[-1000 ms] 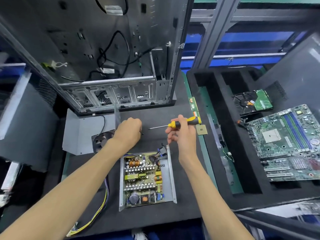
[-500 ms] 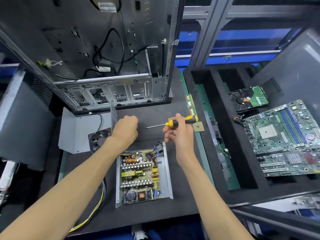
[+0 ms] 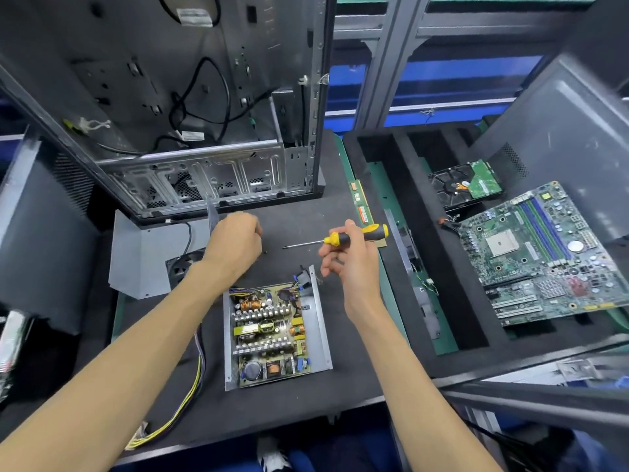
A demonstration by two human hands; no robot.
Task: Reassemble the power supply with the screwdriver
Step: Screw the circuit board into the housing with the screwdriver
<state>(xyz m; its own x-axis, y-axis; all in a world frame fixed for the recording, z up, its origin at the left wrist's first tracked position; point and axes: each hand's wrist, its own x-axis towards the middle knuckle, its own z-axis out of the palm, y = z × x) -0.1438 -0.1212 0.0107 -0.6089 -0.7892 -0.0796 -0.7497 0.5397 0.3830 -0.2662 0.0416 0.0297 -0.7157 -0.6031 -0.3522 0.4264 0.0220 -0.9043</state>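
Left arm (image 3: 112, 366): bare to the frame edge; no sleeve seen.
Right arm (image 3: 415, 379): bare likewise.
Left hand (image 3: 235, 245): ungloved.
Right hand (image 3: 350, 264): ungloved.
Clothing (image 3: 340, 451): blue fabric seen below the table edge.

The scene was evenly and fairly brightly lit from overhead, with soft, faint shadows under the forearms on the dark mat (image 3: 343, 379) and a pale sheen on the grey side panel (image 3: 561, 131) at the right and on the bare metal of the computer case (image 3: 218, 172). The wide-angle lens bent straight lines strongly toward the edges, so that the case and the shelf posts (image 3: 384, 63) leaned and bowed. The centre was sharp, with the components of the power supply (image 3: 272, 332) crisp, while the left hand (image 3: 235, 243) showed slight motion blur and the corners were smeared and dim.
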